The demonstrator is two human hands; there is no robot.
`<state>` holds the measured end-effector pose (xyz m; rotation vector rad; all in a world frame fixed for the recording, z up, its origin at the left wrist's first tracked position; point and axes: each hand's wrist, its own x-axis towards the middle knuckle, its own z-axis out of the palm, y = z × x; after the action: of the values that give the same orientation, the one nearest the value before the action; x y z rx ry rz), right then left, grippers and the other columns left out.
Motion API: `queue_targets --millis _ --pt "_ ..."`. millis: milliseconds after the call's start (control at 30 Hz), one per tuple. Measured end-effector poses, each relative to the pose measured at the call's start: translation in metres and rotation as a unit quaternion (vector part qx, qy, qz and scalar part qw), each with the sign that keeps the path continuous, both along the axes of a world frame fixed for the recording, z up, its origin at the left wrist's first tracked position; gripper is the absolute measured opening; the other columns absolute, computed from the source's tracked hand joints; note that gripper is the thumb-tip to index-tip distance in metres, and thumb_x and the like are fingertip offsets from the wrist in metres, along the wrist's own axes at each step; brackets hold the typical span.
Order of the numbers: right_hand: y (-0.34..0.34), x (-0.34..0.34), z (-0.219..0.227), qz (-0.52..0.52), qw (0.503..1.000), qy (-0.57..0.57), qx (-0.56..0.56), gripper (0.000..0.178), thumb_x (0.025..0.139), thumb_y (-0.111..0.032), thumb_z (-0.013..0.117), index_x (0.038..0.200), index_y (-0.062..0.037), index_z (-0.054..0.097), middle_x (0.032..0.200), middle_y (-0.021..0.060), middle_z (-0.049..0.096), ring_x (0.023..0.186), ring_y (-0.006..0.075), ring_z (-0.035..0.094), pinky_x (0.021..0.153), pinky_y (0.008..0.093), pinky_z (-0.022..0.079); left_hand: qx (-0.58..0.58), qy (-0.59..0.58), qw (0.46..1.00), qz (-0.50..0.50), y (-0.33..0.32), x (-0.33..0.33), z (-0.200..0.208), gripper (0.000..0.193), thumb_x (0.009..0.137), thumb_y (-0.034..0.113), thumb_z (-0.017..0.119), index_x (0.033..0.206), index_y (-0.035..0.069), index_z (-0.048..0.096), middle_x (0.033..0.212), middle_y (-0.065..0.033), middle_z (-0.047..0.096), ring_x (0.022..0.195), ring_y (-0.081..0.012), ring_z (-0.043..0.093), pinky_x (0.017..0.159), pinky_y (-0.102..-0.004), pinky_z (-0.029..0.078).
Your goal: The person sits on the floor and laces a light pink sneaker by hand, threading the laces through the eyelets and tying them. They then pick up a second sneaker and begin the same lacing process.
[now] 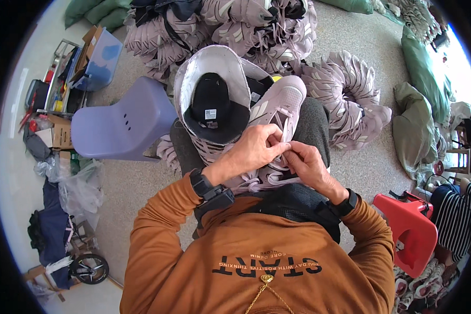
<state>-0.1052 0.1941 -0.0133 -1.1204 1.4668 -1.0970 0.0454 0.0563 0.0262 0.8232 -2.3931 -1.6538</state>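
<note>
Just right of the lilac chair, the pale pink shoe lies across the person's lap, toe pointing away, and the step in hand looks like lacing. The left hand and right hand meet over it, fingertips pinching what seems the lace; next probably calls for drawing that strand snug. The shoe looks clean, mesh-toed, light-striped along its side.

A head-worn fisheye looks steeply down from close above the left grip and right grip.
</note>
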Motion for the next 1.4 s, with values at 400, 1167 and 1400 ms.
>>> queue_targets --millis 400,1167,1400 --pt "0.045 -0.074 -0.006 -0.142 0.921 -0.355 0.073 0.025 0.100 -0.023 0.053 0.086 -0.0042 0.061 0.095 0.0084 0.066 0.071 0.0116 0.055 0.055 0.0224 0.041 0.537 0.136 0.827 0.094 -0.055 0.044 0.007 0.020 0.103 0.025 0.057 0.096 0.006 0.060 0.067 0.0084 0.046 0.048 -0.0008 0.043 0.062 -0.0289 0.056" --pt "0.321 -0.275 -0.148 -0.422 0.673 -0.559 -0.239 0.029 0.100 -0.026 0.062 0.105 0.0027 0.063 0.111 0.0166 0.068 0.110 0.0287 0.063 0.105 0.0483 0.048 -0.629 -0.032 0.753 0.191 -0.096 0.109 0.069 0.031 0.090 0.007 0.066 0.120 0.000 0.061 0.121 -0.0174 0.060 0.112 -0.0326 0.059 0.095 -0.0395 0.049" --pt "0.374 -0.331 -0.151 -0.583 0.671 -0.447 -0.100 0.018 0.100 -0.018 0.061 0.101 -0.0005 0.062 0.094 0.0092 0.065 0.088 0.0213 0.062 0.089 0.0365 0.053 -0.117 0.119 0.985 0.052 0.028 0.023 -0.011 0.027 0.093 0.005 0.061 0.118 -0.006 0.059 0.100 -0.0199 0.064 0.089 -0.0348 0.066 0.077 -0.0419 0.053"
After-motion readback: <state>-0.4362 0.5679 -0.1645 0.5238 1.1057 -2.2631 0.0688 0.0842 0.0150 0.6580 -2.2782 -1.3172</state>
